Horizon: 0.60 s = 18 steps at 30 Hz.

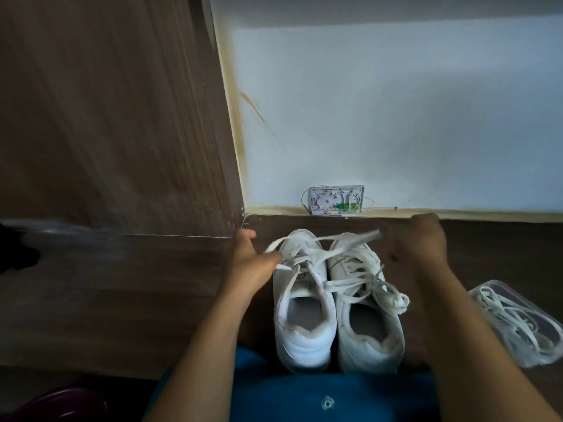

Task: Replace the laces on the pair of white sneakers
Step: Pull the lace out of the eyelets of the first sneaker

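Two white sneakers stand side by side on the dark floor, toes toward the wall: the left sneaker [300, 303] and the right sneaker [365, 309]. Their old white laces [344, 283] lie loose and tangled across both tongues. My left hand [253, 260] pinches a lace end beside the left sneaker's toe. My right hand [417, 242] grips another lace end, blurred, stretched above the right sneaker's toe. A clear plastic tray [548, 312] at the right holds a bundle of white replacement laces [515, 324].
A wooden panel [115, 123] rises at the left, meeting the white wall [396, 117] in the corner. A small open wiring box [335, 199] sits at the wall's base. My blue trousers [304, 397] fill the bottom. A dark round object [58, 406] lies bottom left.
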{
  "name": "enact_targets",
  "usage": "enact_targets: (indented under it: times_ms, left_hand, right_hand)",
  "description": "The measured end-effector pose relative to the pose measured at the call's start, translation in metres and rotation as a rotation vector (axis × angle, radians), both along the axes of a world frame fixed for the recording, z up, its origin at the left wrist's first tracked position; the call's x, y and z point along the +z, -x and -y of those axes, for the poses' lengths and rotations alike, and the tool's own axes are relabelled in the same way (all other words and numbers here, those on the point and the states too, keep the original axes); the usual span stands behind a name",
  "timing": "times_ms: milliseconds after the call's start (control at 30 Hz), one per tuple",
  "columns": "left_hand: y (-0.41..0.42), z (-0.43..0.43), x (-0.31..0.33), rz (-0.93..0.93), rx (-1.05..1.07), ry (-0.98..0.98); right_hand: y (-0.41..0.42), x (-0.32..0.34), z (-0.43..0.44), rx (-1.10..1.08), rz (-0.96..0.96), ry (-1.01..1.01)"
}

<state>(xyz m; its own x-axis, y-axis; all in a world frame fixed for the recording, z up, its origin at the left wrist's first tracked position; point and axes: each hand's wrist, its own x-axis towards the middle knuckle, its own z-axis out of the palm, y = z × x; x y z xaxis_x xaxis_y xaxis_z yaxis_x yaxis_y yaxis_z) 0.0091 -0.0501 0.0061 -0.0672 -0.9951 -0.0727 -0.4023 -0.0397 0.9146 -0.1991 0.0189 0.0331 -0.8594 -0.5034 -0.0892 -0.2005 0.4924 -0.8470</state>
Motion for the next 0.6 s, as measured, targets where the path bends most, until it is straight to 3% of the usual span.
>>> enact_targets:
  times_ms: [67,133,200,233,300,400,500,600]
  left_hand:
    - [0.002,-0.008,0.003,0.045,-0.236,0.044]
    - [0.007,-0.013,-0.001,0.169,-0.469,0.057]
    - [0.009,-0.010,-0.007,0.361,-0.509,0.160]
    - [0.008,-0.007,-0.009,0.364,-0.465,0.173]
    - [0.005,-0.006,-0.009,0.205,-0.375,0.072]
    - [-0.002,-0.006,-0.006,0.004,-0.347,-0.100]
    - [-0.007,-0.005,-0.003,-0.006,-0.369,-0.138]
    - [-0.007,-0.003,-0.003,0.007,-0.372,-0.097]
  right_hand:
    - [-0.011,-0.003,0.000,0.168,-0.330,-0.223]
    - [-0.037,0.000,0.004,0.513,-0.484,-0.132]
    - [-0.063,-0.005,0.009,0.876,-0.572,-0.086]
    - [-0.072,-0.010,0.012,0.971,-0.666,-0.124]
    - [-0.079,-0.020,0.018,0.973,-0.869,-0.144]
    - [-0.081,-0.030,0.021,0.960,-0.973,-0.018]
    - [-0.084,-0.033,0.026,0.949,-1.100,0.065]
    - [-0.084,-0.043,0.033,0.979,-1.127,-0.004]
